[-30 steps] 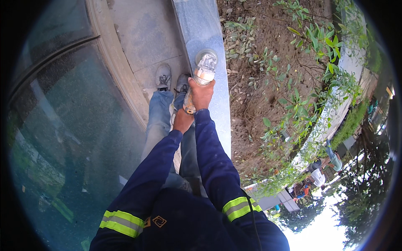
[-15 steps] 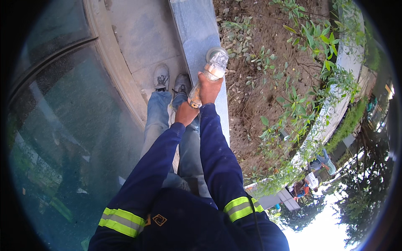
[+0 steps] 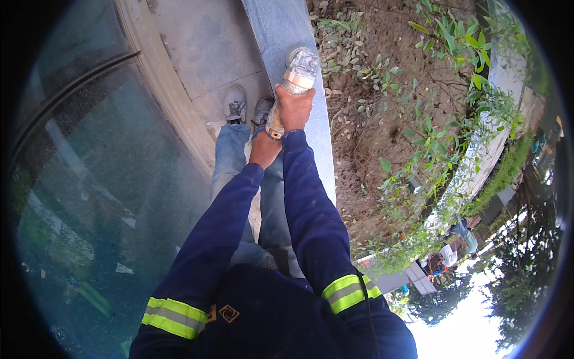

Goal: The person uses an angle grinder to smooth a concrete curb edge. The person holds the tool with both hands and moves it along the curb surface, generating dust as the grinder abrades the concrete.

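Both my hands hold a dusty angle grinder over the grey stone ledge. My right hand is wrapped round the body just behind its head. Farther back, my left hand is closed round the rear end of the tool, lower and nearer to me. The round disc at the far end lies against or just above the ledge top; I cannot tell which. A dark cable runs over my right sleeve.
Left of my shoes are a paved strip and a framed glass pane. Right of the ledge lies a soil bed with leafy plants and a curved pale kerb. Other people are far off at the lower right.
The grinder and both hands have moved farther away along the ledge and slightly left, toward its inner edge. My grip on the tool is the same.
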{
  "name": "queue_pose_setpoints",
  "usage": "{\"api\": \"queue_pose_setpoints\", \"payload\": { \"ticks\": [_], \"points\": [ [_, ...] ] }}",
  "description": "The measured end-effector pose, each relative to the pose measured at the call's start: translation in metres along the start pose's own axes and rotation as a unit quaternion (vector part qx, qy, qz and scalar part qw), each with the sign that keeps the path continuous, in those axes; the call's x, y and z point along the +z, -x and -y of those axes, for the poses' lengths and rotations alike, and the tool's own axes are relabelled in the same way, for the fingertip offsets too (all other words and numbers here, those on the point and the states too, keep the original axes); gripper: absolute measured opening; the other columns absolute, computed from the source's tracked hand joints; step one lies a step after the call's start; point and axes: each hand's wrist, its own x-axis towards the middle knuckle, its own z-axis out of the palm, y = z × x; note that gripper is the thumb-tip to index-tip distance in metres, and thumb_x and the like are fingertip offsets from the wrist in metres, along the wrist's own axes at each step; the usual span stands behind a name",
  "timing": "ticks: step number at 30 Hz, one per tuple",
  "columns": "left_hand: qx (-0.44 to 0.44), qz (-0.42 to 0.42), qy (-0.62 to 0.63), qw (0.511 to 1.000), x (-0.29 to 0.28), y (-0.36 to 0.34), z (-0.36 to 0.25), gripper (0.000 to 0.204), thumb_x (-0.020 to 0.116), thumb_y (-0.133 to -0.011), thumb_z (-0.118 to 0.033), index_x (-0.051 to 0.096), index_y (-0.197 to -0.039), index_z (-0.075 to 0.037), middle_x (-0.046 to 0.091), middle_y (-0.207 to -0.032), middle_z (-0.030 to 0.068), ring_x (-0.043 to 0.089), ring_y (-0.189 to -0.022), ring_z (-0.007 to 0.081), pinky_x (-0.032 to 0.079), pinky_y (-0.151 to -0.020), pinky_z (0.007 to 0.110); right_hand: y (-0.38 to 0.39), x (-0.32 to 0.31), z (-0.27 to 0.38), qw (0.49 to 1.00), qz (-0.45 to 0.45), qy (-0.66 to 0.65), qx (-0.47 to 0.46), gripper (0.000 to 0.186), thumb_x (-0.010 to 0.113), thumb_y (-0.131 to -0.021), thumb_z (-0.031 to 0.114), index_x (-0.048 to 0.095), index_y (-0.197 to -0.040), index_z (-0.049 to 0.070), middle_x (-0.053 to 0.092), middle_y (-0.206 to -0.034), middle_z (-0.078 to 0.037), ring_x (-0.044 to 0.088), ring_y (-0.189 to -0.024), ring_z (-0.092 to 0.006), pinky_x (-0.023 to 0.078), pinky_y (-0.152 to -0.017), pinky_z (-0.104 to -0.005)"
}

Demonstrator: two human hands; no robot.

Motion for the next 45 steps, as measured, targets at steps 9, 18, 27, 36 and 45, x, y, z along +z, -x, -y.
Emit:
{"api": "queue_pose_setpoints", "payload": {
  "ticks": [9,18,27,36,45],
  "points": [
    [0.042,-0.031,0.032,0.998,0.015,0.014,0.041,0.027,0.075,-0.088,-0.018,0.074,-0.106,0.003,0.075,-0.096,0.0296,0.071,-0.103,0.0495,0.056,-0.082,0.051,0.024,-0.006,-0.03,0.999,0.035,-0.032,-0.013,0.076,0.09,-0.074,0.039,0.053,-0.125,-0.003,0.074,-0.109,-0.028,0.074,-0.104,-0.0462,0.055,-0.095,-0.0521],
    [-0.024,-0.009,0.014,1.0,-0.005,0.003,0.005,0.026,0.075,-0.088,-0.019,0.074,-0.103,0.003,0.075,-0.093,0.0287,0.072,-0.097,0.0496,0.056,-0.078,0.05,0.006,0.008,-0.002,1.0,0.018,0.006,-0.011,0.076,0.091,-0.073,0.039,0.054,-0.121,-0.007,0.074,-0.107,-0.027,0.074,-0.098,-0.0411,0.057,-0.091,-0.0474],
    [0.003,-0.014,0.037,0.999,0.02,0.015,0.042,0.031,0.075,-0.089,-0.019,0.074,-0.11,0.003,0.077,-0.101,0.0291,0.073,-0.106,0.0463,0.057,-0.085,0.049,0.021,-0.01,-0.032,1.0,0.023,0.017,0.003,0.074,0.092,-0.074,0.038,0.054,-0.121,-0.005,0.073,-0.107,-0.028,0.075,-0.1,-0.0423,0.057,-0.091,-0.0481],
    [0.028,-0.058,0.067,0.996,0.002,0.012,0.029,0.028,0.08,-0.088,-0.021,0.071,-0.098,0.004,0.068,-0.071,0.0074,0.063,-0.055,0.0155,0.046,-0.049,0.037,0.02,0.006,0.002,0.997,0.055,0.055,0.011,0.08,0.089,-0.073,0.044,0.05,-0.125,-0.003,0.074,-0.105,-0.03,0.073,-0.101,-0.0487,0.056,-0.092,-0.0539],
    [0.052,-0.042,0.017,0.998,0.019,0.023,0.038,0.021,0.071,-0.09,-0.012,0.073,-0.105,0.003,0.076,-0.092,0.0264,0.073,-0.095,0.047,0.055,-0.077,0.048,0.024,-0.014,-0.03,0.999,0.028,0.031,0.016,0.078,0.089,-0.072,0.043,0.051,-0.123,-0.002,0.074,-0.104,-0.029,0.073,-0.1,-0.0486,0.056,-0.09,-0.0546]
  ]
}}
